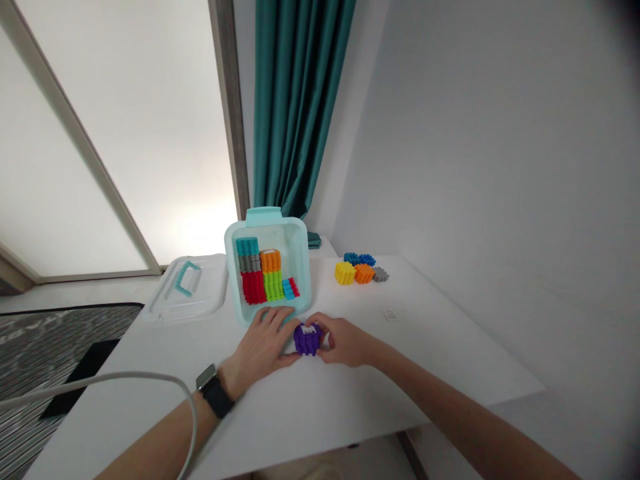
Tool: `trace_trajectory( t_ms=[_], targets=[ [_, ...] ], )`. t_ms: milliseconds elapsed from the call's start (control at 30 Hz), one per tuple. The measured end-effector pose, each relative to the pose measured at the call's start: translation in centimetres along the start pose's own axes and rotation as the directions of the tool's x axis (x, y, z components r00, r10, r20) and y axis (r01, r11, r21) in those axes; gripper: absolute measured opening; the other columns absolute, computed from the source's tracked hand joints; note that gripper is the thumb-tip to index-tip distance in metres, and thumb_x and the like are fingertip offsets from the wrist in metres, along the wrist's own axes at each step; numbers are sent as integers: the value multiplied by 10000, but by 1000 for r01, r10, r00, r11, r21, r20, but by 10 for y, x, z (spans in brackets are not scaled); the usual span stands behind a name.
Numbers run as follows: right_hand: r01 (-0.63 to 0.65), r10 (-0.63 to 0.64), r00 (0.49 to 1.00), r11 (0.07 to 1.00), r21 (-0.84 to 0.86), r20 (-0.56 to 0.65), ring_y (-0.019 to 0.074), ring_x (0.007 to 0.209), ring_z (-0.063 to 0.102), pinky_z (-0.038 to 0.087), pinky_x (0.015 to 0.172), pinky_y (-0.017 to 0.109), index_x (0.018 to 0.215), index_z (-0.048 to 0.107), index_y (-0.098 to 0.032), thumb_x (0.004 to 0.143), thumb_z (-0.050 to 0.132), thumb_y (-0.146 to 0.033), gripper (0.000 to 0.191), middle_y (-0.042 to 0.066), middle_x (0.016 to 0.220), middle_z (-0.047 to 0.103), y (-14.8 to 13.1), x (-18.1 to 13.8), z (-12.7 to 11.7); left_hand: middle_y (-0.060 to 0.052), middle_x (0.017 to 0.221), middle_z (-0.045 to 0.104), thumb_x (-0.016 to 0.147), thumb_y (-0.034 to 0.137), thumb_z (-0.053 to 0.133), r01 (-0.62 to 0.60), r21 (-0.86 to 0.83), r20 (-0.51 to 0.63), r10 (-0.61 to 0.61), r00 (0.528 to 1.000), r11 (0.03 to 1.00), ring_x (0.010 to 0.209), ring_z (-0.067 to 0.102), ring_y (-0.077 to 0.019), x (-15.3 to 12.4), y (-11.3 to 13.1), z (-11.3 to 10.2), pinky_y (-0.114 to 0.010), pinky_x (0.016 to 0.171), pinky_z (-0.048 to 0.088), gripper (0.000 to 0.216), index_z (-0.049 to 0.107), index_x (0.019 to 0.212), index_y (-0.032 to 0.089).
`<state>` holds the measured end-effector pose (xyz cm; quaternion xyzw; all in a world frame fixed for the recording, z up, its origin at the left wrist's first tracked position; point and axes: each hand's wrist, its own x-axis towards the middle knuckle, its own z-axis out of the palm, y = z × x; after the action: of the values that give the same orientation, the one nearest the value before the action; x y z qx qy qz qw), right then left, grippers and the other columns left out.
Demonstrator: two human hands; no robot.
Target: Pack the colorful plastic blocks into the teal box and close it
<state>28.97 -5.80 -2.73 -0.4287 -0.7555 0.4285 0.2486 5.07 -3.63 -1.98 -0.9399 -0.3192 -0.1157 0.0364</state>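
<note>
A stack of purple toy gears point(307, 341) with a small white label on top is on the table in front of the bin. My right hand point(345, 340) grips its right side between thumb and fingers. From the left, the thumb and index finger of my left hand point(269, 337) close on the other side of the stack. The remaining left fingers stretch toward the near rim of the pale turquoise bin point(304, 267). Inside that bin lie rows of gears: teal, grey, red gears point(253, 287), orange gears point(271, 260), lime gears point(273, 285) and a small blue-and-red group point(291, 288).
Yellow gears point(345, 273), orange gears point(364, 273), a grey gear point(381, 275) and blue gears point(359, 259) sit at the back right. A clear lid point(210, 293) lies left of the bin. A white cable point(150, 377) crosses my left forearm. A small label point(391, 315) lies on the right.
</note>
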Motion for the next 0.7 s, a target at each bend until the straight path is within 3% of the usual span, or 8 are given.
trace_trajectory(
  t_ms=[133, 233, 333, 433, 533, 700],
  targets=[
    [-61, 42, 996, 969, 241, 82, 79, 576, 477, 375, 545, 196, 1099, 530, -214, 695, 651, -94, 439, -92, 691, 532, 8, 9, 9, -113, 1365, 546, 798, 416, 760, 4, -30, 18, -3, 1000, 1000, 1244, 478, -326, 2, 2, -4, -498, 1028, 357, 437, 600, 1162, 232],
    [-77, 44, 992, 951, 299, 116, 77, 551, 454, 357, 517, 195, 1115, 542, -202, 748, 642, -120, 390, -90, 675, 483, 11, 9, 13, -105, 1348, 553, 798, 358, 753, 15, -54, 17, -14, 1000, 998, 1235, 479, -324, 2, 3, -6, -500, 1028, 357, 381, 617, 1131, 234],
    [-11, 9, 1000, 988, 154, 12, 120, 711, 553, 467, 626, 252, 1196, 566, -208, 740, 716, -172, 482, -4, 917, 560, 6, 2, 14, -104, 1319, 568, 813, 344, 724, 19, -96, -11, -20, 1000, 995, 1218, 492, -313, 2, 3, -5, -490, 1023, 370, 333, 628, 1109, 225],
    [123, -128, 986, 991, -52, -111, 201, 978, 571, 500, 849, 354, 1188, 583, -199, 709, 756, -166, 510, 71, 1130, 558, 0, -2, 17, -103, 1268, 594, 829, 368, 701, 19, -141, -39, -25, 999, 990, 1195, 513, -302, 3, 3, -4, -479, 1015, 385, 298, 633, 1076, 215],
    [154, -183, 970, 973, -174, -162, 217, 957, 564, 475, 890, 392, 1107, 589, -179, 760, 697, -139, 366, 63, 1025, 608, -1, -1, 24, -95, 1227, 615, 816, 387, 718, 29, -176, -42, -37, 998, 984, 1185, 526, -297, 3, 2, -6, -468, 1010, 392, 316, 627, 1065, 215],
    [103, -134, 973, 981, -167, -189, 208, 890, 591, 490, 823, 353, 1098, 575, -179, 783, 679, -146, 333, 58, 982, 630, 4, 1, 29, -86, 1206, 616, 832, 421, 704, 45, -242, -33, -55, 998, 969, 1153, 553, -273, 0, -3, -12, -431, 991, 416, 325, 626, 1080, 225]
  ],
)
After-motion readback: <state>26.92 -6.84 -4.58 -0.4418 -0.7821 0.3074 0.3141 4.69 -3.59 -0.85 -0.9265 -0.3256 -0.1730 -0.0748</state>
